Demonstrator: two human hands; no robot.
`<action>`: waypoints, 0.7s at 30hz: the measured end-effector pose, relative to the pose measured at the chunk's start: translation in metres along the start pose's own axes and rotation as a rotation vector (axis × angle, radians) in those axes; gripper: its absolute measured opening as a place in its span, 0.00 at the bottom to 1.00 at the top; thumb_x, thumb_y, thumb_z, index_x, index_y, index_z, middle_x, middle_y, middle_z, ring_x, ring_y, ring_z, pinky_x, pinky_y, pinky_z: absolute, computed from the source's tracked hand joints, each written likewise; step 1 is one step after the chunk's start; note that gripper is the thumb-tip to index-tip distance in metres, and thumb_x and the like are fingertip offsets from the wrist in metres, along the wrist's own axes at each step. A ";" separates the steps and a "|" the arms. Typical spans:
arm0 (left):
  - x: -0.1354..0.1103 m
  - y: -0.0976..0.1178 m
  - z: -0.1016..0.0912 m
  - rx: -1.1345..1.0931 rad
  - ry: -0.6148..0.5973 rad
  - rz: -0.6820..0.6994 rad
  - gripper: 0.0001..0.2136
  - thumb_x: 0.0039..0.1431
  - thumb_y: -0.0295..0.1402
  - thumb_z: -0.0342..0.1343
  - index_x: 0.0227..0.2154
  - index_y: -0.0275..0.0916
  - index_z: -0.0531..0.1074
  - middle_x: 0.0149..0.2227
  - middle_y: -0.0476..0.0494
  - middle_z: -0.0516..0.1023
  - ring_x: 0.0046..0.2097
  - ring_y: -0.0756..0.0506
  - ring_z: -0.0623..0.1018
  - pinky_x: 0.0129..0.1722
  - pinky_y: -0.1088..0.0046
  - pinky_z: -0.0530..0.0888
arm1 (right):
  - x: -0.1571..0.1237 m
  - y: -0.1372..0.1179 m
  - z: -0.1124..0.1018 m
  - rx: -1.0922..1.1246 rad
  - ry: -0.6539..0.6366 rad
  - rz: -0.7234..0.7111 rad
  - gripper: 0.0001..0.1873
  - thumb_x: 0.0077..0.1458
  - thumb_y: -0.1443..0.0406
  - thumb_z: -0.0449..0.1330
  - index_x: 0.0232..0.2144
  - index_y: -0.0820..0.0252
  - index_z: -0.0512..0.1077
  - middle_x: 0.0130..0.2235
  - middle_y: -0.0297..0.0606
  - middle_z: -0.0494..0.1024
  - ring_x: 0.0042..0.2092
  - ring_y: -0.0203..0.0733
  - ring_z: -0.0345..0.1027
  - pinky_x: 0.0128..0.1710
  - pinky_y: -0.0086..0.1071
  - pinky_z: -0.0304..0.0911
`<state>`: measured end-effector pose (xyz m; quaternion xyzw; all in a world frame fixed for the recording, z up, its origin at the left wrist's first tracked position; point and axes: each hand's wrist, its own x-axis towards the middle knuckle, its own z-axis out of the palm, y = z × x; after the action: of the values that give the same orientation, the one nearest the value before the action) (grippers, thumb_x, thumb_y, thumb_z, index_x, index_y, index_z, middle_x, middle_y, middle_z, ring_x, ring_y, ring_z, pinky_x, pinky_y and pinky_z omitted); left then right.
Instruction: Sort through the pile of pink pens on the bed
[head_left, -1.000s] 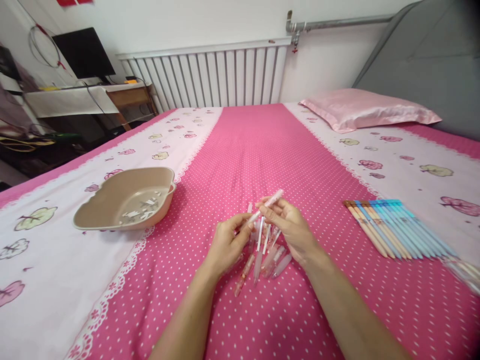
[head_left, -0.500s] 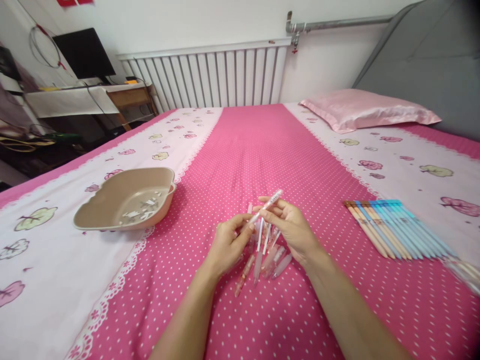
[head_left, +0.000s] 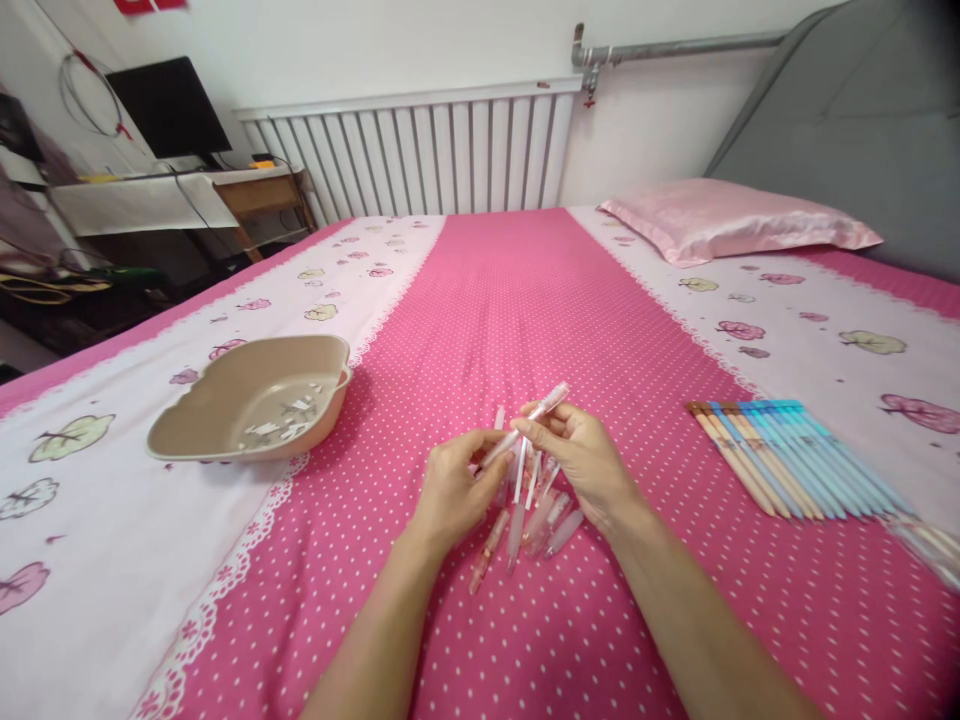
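Observation:
Both hands hold one pale pink pen (head_left: 541,405) just above the pink dotted bedspread (head_left: 525,300). My right hand (head_left: 581,462) pinches its barrel near the middle, the far end pointing up and right. My left hand (head_left: 454,490) is closed on the pen's near end. Under and between the hands lies a small heap of several similar translucent pink pens (head_left: 525,515).
A beige scalloped tray (head_left: 187,425) with small white scraps inside sits to the left. A neat row of several blue and tan pens (head_left: 780,455) lies at the right. A pink pillow (head_left: 735,215) and grey headboard are at the far right, a white radiator (head_left: 420,150) behind.
The held pen has tilted slightly and the fingers of both hands have shifted a little along it. The hands stay in the same place.

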<state>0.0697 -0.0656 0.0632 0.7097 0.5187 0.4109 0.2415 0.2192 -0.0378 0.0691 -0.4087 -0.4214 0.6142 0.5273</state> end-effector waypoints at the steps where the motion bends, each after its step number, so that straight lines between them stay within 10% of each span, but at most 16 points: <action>1: 0.000 0.001 -0.001 -0.033 -0.011 -0.017 0.10 0.58 0.35 0.52 0.38 0.38 0.74 0.31 0.47 0.77 0.30 0.50 0.72 0.32 0.75 0.67 | 0.000 0.000 0.000 0.008 0.000 -0.007 0.17 0.38 0.61 0.70 0.33 0.61 0.73 0.30 0.32 0.76 0.32 0.34 0.69 0.37 0.30 0.62; 21: 0.001 0.005 -0.003 -0.063 -0.102 -0.055 0.14 0.61 0.38 0.47 0.35 0.35 0.75 0.29 0.47 0.76 0.29 0.50 0.72 0.30 0.75 0.65 | -0.003 -0.004 0.002 -0.034 -0.093 -0.051 0.18 0.41 0.61 0.68 0.36 0.60 0.73 0.33 0.35 0.77 0.35 0.37 0.71 0.38 0.32 0.66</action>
<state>0.0704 -0.0665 0.0691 0.7074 0.5117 0.3837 0.3009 0.2192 -0.0407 0.0733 -0.3778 -0.4663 0.6116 0.5155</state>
